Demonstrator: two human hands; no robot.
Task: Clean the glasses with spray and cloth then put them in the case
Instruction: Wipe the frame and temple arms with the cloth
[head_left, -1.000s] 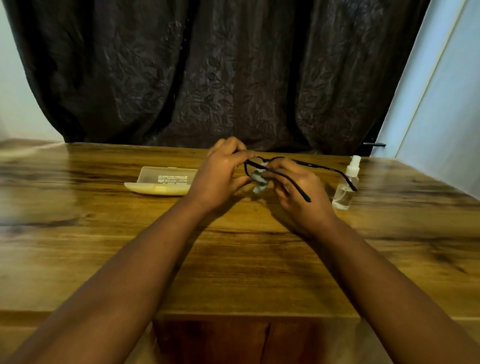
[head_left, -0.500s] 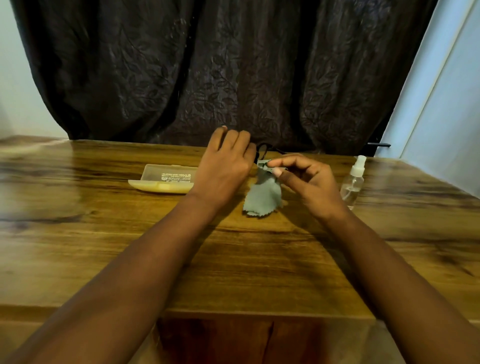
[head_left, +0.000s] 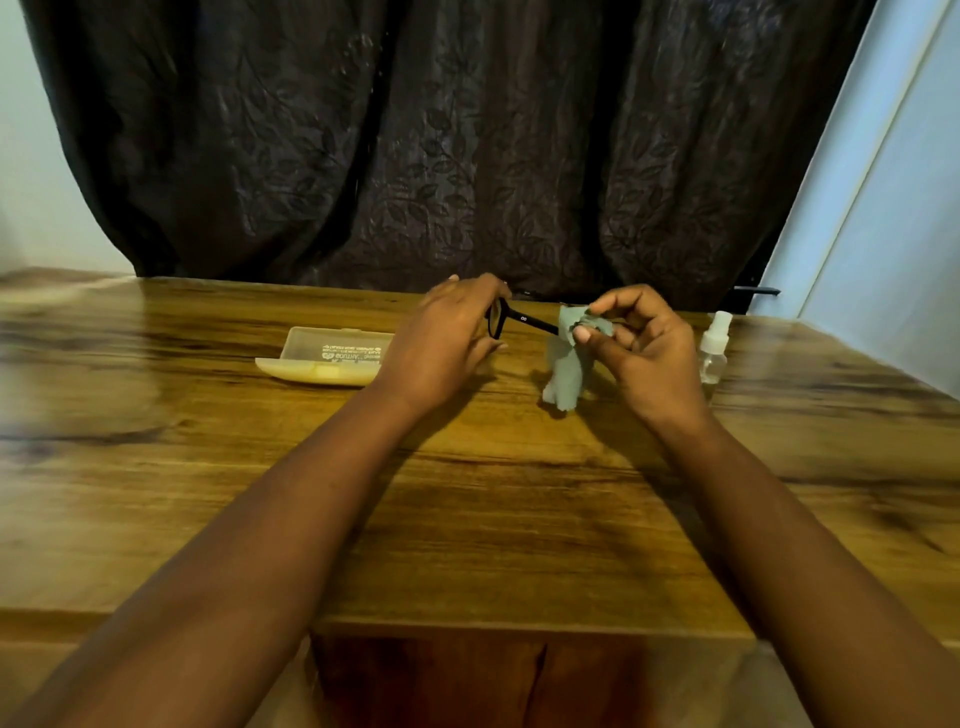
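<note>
The black-framed glasses (head_left: 524, 318) are held above the wooden table (head_left: 467, 519). My left hand (head_left: 441, 343) grips the front of the frame, which it mostly hides. One temple arm runs rightward into the grey-green cloth (head_left: 569, 358). My right hand (head_left: 641, 353) pinches the cloth around that arm between thumb and fingers, and the rest of the cloth hangs down to the tabletop. The pale yellow case (head_left: 324, 358) lies open on the table to the left of my left hand. A small clear spray bottle (head_left: 714, 348) stands just right of my right hand.
A dark patterned curtain (head_left: 441, 145) hangs behind the table's far edge. A pale wall or door (head_left: 883, 208) stands at the right. The table's near edge runs across the lower part of the view.
My hands have drawn apart. The right hand has slid the cloth rightward along the temple arm, and more of the black arm now shows between the hands.
</note>
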